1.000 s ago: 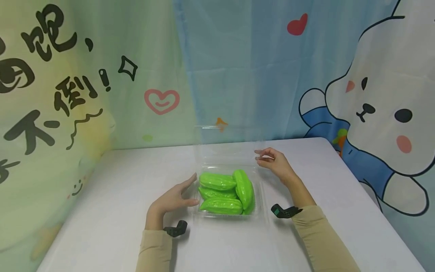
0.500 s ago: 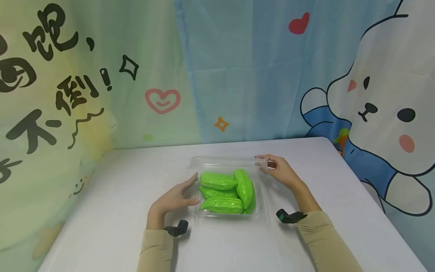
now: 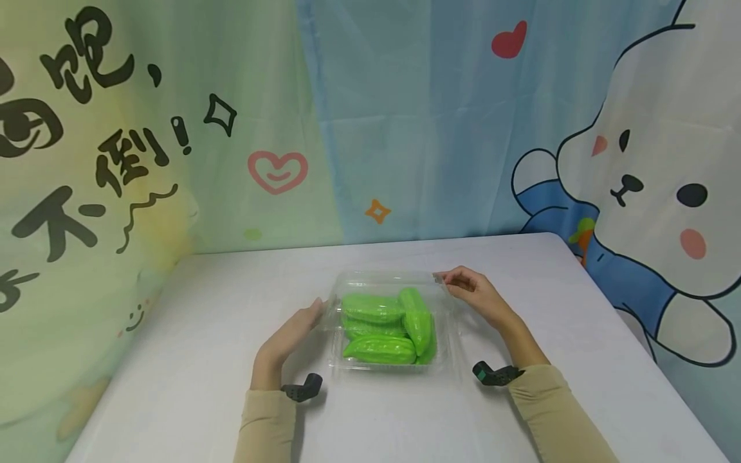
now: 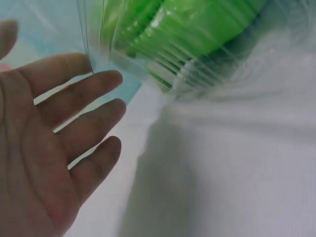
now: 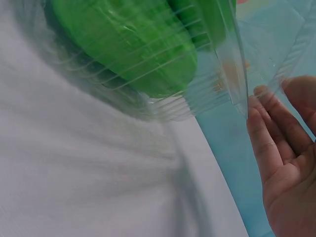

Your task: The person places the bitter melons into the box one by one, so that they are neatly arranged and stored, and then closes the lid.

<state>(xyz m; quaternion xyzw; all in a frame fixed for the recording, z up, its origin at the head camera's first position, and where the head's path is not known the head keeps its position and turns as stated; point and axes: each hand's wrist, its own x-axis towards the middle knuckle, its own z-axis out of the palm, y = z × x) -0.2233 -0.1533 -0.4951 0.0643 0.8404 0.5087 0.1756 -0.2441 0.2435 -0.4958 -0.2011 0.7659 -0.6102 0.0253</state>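
Both hands flank a clear ribbed plastic clamshell box at mid-tabletop. Left hand, fingers straight, touches its left rim; right hand pinches the thin lid's far corner. Inside lie glossy, ridged green toy gourds. Their exact count is unclear, and wrist views blur the plastic.

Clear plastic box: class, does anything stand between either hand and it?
Nothing visible does. The left hand lies open against the left side of the clear plastic box; the right hand holds the lid at its far right corner.
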